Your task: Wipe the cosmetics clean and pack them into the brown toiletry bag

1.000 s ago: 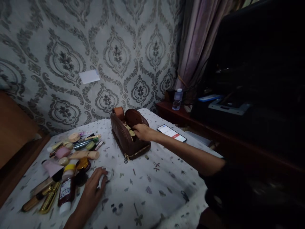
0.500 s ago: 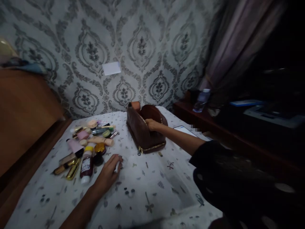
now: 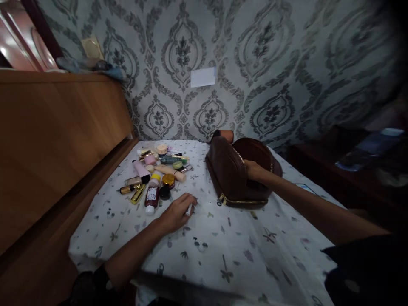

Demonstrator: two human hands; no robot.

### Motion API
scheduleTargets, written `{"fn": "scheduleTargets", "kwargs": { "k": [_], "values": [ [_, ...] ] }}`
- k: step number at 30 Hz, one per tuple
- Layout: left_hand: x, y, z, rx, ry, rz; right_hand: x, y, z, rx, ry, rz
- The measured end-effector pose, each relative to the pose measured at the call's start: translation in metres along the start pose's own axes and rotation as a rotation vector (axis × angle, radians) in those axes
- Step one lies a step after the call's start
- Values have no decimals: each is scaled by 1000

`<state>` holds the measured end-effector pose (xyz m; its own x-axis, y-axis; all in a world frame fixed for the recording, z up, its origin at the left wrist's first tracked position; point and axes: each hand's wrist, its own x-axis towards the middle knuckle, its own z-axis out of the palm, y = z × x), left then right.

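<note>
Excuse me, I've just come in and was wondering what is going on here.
A person has the right hand in the open top of a brown bag, its fingers hidden inside. The left hand is low over the patterned cloth, fingers curled; whether it holds something small and pale is unclear. A loose group of small bottles, tubes and jars lies on the cloth, left of the bag.

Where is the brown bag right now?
In the head view, the brown bag sits right of centre on the patterned cloth, the right hand in its opening and the pile of cosmetics to its left.
</note>
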<state>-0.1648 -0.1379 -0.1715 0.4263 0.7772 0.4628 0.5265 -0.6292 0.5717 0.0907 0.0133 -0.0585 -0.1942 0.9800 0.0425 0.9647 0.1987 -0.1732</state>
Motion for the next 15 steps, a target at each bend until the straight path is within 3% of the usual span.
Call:
{"fn": "scheduleTargets", "kwargs": {
  "k": [4, 10, 12, 15],
  "values": [
    [-3, -2, -5, 20, 25, 25, -7, 2, -9, -30, -109, -3],
    [-8, -5, -11, 71, 26, -16, -46, 14, -10, -62, -97, -116],
    [-9, -8, -13, 89, 20, -22, -64, 20, -1, -50, -43, -186],
    [-14, -14, -21, 126, -10, -16, -89, 32, 18, -32, 146, -310]
  ]
}}
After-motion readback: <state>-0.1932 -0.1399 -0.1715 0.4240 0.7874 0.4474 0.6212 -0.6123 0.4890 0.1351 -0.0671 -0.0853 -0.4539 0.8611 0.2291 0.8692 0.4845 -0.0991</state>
